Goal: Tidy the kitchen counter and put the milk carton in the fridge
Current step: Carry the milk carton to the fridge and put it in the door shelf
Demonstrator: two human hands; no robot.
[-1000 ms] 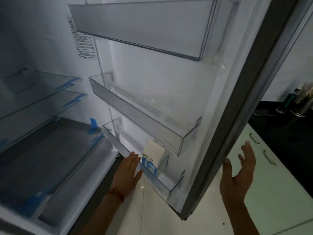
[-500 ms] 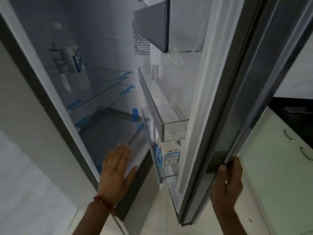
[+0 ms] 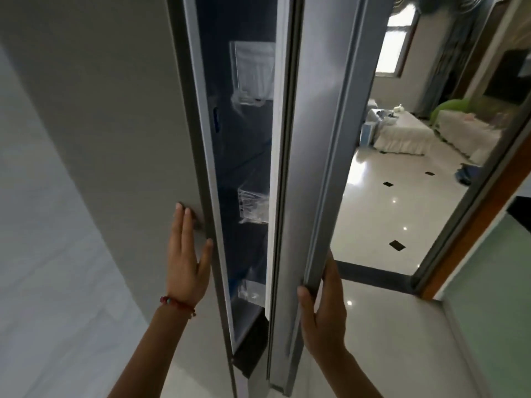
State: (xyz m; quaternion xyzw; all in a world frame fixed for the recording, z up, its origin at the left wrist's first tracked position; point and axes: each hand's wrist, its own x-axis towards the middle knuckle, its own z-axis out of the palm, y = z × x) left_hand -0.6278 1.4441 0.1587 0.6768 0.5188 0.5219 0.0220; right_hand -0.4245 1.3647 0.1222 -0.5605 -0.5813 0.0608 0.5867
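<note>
Fridge door point(image 3: 313, 139) nearly shut, right hand point(image 3: 321, 308) fingers wrapping its edge, left hand point(image 3: 186, 259) flat.

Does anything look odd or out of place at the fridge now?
Nothing stands out. The fridge door is nearly shut, the right hand on its edge, the left hand flat on the fridge side. No spill or damage shows.

Location: a private home, at the kitchen threshold. A tall grey fridge point(image 3: 120, 139) stands with its door point(image 3: 321, 139) nearly closed. Pale green cabinet fronts point(image 3: 488, 326) run along the right side. Beyond a wood-trimmed doorway point(image 3: 471, 225) lies a living room: glossy tiled floor point(image 3: 382, 214) with black diamond insets, white-covered sofas point(image 3: 402, 133), and a bright window point(image 3: 396, 44).
</note>
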